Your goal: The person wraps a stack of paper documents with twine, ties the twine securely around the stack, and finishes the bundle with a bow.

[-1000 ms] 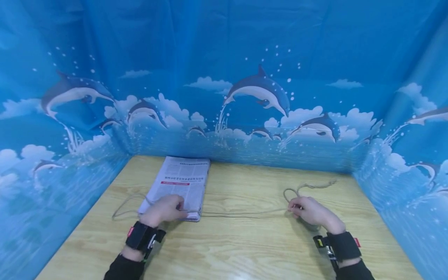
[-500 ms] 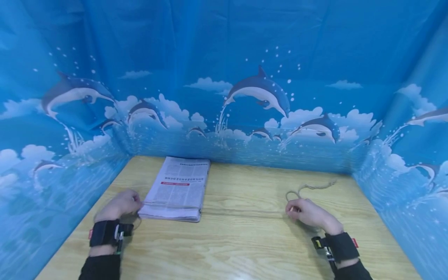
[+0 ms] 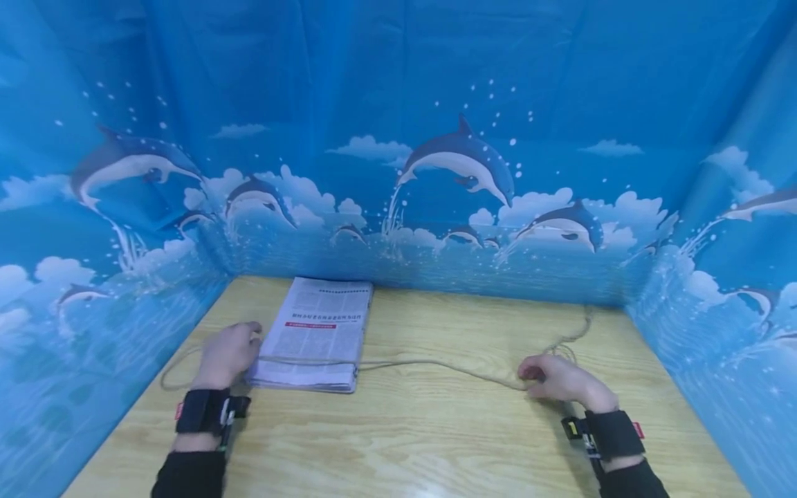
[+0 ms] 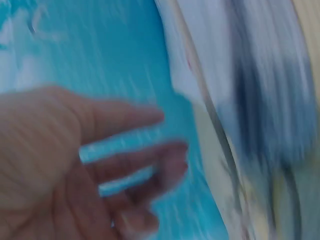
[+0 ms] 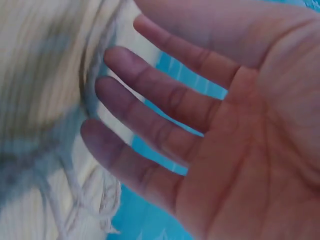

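Since half a second ago, the left hand [image 3: 225,351] has moved a little toward the newspaper stack [image 3: 320,339], and the string [image 3: 429,361] has become slack. This hand is just beside the stack's left edge, its fingers apart and holding nothing. The string lies across the stack's near part, then curves over the table [image 3: 436,443] to the right hand [image 3: 563,380], whose fingers are spread wide.

The pale yellow, wood-grained tabletop [image 3: 436,436] carries a flat, rectangular stack of grey-white printed newspapers [image 3: 324,339] towards its far left and a thin, beige, twisted-fibre cord [image 3: 429,362], which crosses the stack's near part, loops on the wood to its left and trails rightward.
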The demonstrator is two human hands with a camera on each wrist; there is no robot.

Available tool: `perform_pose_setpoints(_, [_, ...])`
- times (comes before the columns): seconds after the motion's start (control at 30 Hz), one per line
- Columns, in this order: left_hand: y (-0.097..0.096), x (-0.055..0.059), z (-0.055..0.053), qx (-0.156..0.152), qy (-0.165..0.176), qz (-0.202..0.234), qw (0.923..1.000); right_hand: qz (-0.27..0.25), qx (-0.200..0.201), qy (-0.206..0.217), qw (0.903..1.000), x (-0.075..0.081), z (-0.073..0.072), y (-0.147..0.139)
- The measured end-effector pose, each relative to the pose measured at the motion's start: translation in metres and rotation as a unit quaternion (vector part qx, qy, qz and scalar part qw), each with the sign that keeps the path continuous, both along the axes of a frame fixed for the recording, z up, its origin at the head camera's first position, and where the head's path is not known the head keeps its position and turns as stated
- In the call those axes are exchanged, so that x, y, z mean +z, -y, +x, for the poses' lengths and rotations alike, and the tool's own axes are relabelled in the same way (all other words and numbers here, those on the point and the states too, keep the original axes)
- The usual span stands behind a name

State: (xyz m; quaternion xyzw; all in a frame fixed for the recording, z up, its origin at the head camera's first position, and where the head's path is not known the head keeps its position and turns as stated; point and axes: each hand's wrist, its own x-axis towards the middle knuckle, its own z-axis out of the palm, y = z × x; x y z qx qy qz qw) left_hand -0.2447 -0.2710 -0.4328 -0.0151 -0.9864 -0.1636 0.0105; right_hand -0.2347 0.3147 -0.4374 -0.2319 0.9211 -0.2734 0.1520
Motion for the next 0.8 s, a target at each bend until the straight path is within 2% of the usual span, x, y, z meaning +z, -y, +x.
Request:
perform_pose_setpoints(0.07, [-0.022, 0.0, -0.003, -0.049, -0.021, 0.013, 0.9985, 0.008, -0.001, -0.006, 0.9999, 0.0, 0.002, 0.005])
perform_pose_setpoints(0.13, [-0.043, -0.003, -0.005, -0.099, -0.019, 0.035, 0.9943, 0.024, -0.006, -0.019, 0.9995, -0.001, 0.004, 0.009])
perform_pose_setpoints(0.2, [-0.061, -0.007, -0.006, -0.156, -0.018, 0.044, 0.9867, 0.044, -0.011, -0.033, 0.9984, -0.002, 0.005, 0.012])
perform_pose_setpoints(0.3, [-0.074, -0.012, -0.008, -0.201, -0.012, 0.04, 0.9788, 0.057, -0.013, -0.049, 0.9971, -0.006, 0.005, 0.012])
perform_pose_setpoints(0.37, [-0.075, -0.014, -0.008, -0.222, -0.006, 0.041, 0.9741, 0.042, -0.014, -0.037, 0.9984, -0.008, 0.005, 0.007])
perform_pose_setpoints(0.47, [-0.071, -0.014, -0.007, -0.229, 0.008, 0.06, 0.9716, 0.026, -0.02, -0.021, 0.9992, -0.01, 0.005, -0.006])
perform_pose_setpoints(0.67, [-0.056, -0.007, -0.005, -0.218, 0.098, 0.122, 0.9633, 0.035, -0.042, -0.004, 0.9985, -0.008, 0.005, -0.035])
perform_pose_setpoints(0.8, [-0.048, -0.007, -0.004, -0.213, 0.134, 0.148, 0.9564, 0.023, -0.051, 0.02, 0.9983, -0.01, 0.005, -0.045])
